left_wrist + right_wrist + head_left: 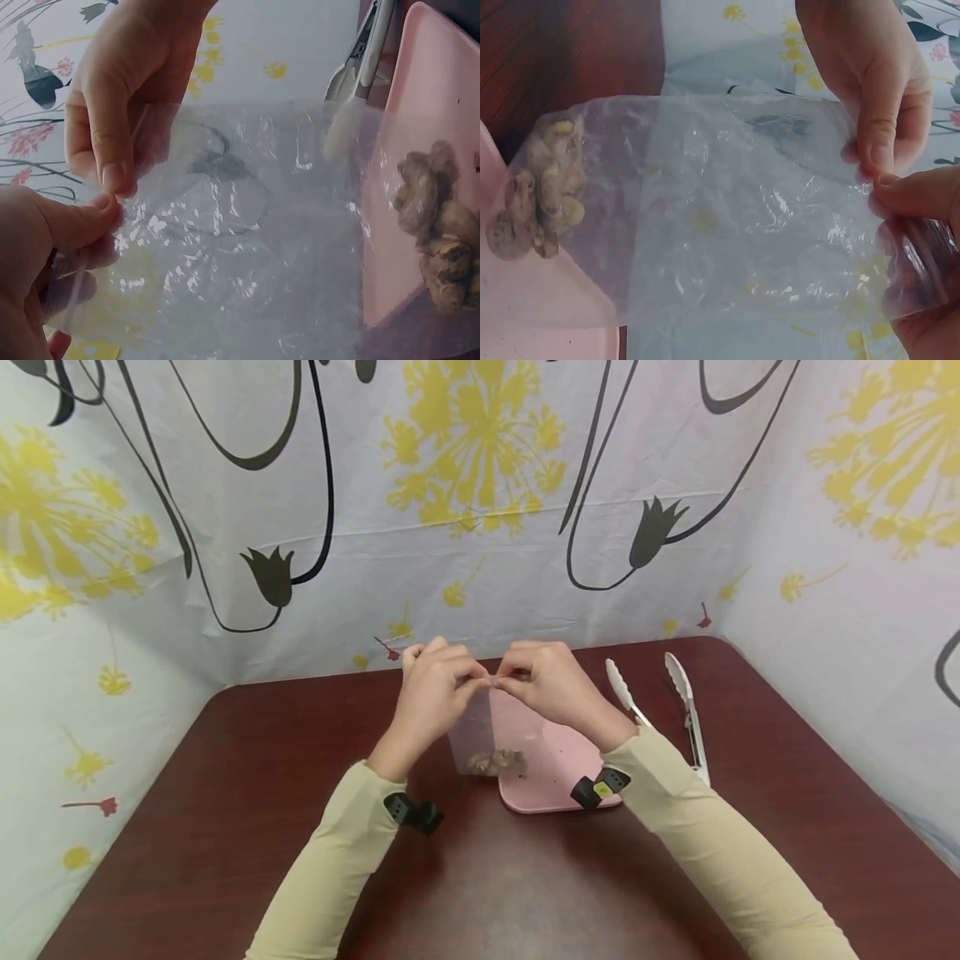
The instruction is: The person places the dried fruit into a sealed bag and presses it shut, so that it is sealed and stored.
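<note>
A clear plastic bag hangs upright between my hands, with several knobbly pieces of ginger root gathered at its bottom. My left hand pinches the top edge of the bag between thumb and fingertips. Right beside it, my right hand pinches the same edge, and the two thumbs nearly meet in both wrist views. Behind the bag, a pink cutting board lies on the table, partly seen through the plastic. The ginger shows in front of the board in the left wrist view.
White-tipped tongs lie spread on the table to the right of the board, partly behind my right forearm. The dark reddish table reaches back to a white curtain printed with flowers, which also stands at both sides.
</note>
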Tool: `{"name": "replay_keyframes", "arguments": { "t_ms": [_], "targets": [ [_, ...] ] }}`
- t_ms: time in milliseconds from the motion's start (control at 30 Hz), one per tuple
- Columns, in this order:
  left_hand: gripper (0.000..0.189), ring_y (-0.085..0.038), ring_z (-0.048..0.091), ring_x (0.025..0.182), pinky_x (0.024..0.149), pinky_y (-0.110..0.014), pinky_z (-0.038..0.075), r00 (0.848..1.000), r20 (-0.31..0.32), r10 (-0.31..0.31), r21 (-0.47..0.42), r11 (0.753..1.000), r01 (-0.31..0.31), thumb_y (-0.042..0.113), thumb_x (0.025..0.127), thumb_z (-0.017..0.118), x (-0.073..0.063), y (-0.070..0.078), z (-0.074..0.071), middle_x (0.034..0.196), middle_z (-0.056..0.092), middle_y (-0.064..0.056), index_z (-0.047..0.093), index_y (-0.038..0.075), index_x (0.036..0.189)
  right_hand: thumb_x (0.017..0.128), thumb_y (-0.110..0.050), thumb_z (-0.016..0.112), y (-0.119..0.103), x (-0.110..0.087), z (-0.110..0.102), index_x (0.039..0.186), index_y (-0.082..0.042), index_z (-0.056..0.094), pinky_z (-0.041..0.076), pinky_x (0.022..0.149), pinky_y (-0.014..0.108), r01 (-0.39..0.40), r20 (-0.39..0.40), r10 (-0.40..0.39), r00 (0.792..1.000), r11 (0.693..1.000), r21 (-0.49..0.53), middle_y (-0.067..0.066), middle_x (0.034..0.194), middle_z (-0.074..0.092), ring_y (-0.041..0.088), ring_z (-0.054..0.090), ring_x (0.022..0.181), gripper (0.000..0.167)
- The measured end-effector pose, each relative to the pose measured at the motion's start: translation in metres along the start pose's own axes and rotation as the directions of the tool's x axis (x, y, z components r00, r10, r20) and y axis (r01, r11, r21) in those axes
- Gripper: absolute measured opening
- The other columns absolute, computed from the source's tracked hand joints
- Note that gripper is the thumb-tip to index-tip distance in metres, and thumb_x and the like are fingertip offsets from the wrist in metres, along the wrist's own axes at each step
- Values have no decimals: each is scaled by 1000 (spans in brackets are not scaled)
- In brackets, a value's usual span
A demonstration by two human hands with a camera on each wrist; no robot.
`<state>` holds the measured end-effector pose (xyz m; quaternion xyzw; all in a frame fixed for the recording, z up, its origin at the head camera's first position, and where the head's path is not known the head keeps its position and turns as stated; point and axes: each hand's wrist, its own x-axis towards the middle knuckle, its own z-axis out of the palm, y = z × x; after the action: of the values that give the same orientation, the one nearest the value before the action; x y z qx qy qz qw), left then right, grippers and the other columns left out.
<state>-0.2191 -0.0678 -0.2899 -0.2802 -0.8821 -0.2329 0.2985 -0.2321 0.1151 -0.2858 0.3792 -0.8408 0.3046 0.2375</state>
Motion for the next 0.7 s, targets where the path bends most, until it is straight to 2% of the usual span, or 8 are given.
{"name": "replay_keyframes", "arguments": {
  "t_ms": [167,333,533,700],
  "targets": [
    [17,-15,45,75,90,-50,30,999,-37,-6,31,999,7,32,73,78,0,-2,-2,71,65,6,72,17,69,80,-14,77,0,-4,-4,70,-15,68,39,56,25,-49,-7,49,999,999,-8,-4,71,64,9,49,59,13],
    [29,-15,43,73,93,-51,29,998,-56,-18,55,998,22,39,68,79,-1,-3,-4,66,61,6,63,16,60,80,-15,76,0,-9,-7,72,-15,66,38,56,25,-80,13,81,997,997,-8,-5,71,61,8,46,59,13],
    [35,-16,44,72,95,-52,28,996,-88,-31,35,999,34,39,63,81,-1,-8,-6,61,54,4,56,14,56,81,-16,76,2,-11,-9,74,-15,67,41,59,26,-94,15,94,995,996,-13,-5,73,62,9,50,62,11],
    [37,-16,44,73,97,-53,26,997,-61,-56,38,998,59,40,64,80,-3,-12,-10,61,53,4,55,15,55,80,-15,76,4,-14,-12,72,-15,65,41,60,26,-102,5,102,995,995,-22,-5,72,61,9,50,63,14]
  ]
}}
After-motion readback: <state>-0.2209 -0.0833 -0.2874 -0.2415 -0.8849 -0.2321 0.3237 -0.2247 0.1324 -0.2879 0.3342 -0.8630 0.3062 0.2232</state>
